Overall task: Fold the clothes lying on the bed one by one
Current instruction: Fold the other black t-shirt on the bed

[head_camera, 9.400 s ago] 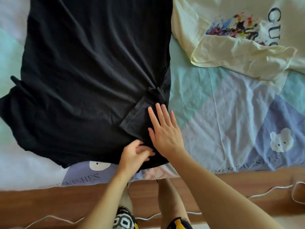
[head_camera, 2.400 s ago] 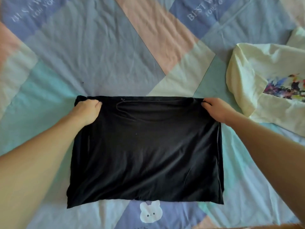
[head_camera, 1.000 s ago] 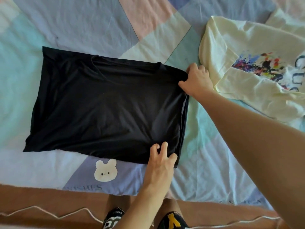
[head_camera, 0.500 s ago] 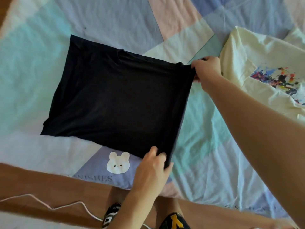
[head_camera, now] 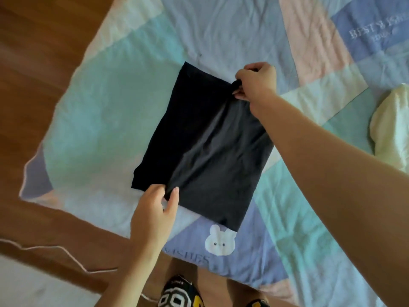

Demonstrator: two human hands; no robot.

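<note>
A black shirt [head_camera: 199, 142] lies on the patchwork bedsheet [head_camera: 115, 89], its right half turned leftward over the rest. My right hand [head_camera: 256, 82] pinches the far corner of the turned layer. My left hand [head_camera: 158, 208] pinches its near corner between thumb and fingers. The layer hangs slack between both hands, with its free edge partway across the lower part. A cream shirt [head_camera: 391, 127] lies crumpled at the right edge, mostly out of frame.
The wooden bed frame [head_camera: 66, 235] runs along the near side, with wooden floor at the left. A white cable [head_camera: 55, 249] trails across the frame. A white rabbit print [head_camera: 219, 240] marks the sheet below the black shirt.
Both hands have carried the black shirt's right edge leftward over itself, halving its width. The view has swung left, so the cream shirt has slid to the right edge.
</note>
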